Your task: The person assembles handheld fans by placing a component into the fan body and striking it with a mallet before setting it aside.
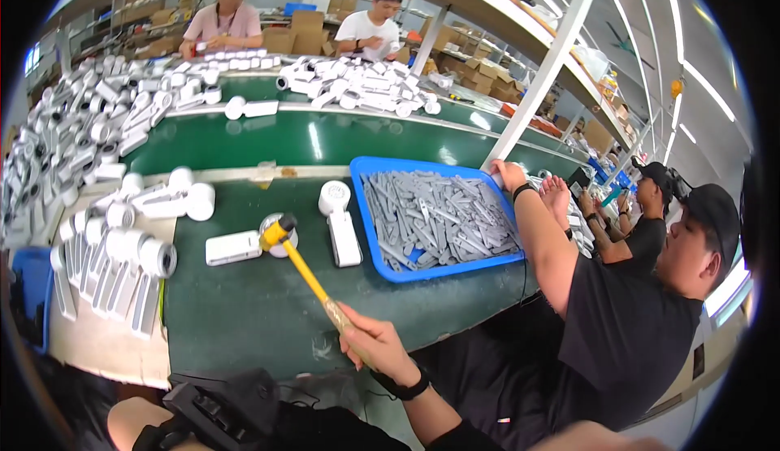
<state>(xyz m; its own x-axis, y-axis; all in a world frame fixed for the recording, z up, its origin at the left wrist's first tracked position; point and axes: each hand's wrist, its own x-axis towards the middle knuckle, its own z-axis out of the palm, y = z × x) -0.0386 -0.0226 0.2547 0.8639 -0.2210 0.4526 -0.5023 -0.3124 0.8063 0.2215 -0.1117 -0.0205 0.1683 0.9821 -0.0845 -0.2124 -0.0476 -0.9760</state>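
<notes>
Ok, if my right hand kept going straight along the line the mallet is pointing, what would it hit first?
Most likely the white handheld unit lying flat on the green mat: the right hand aims the yellow mallet up-left, and its head sits over that unit. Height above it is unclear.

Factory assembly line, green conveyor belt [325, 138], piled white parts [73, 126]

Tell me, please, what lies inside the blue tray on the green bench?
The blue tray holds a loose heap of flat grey plastic strips, piled crosswise nearly to its rim. The tray's floor and any lower pieces are covered by the heap, so they cannot be seen.
</notes>
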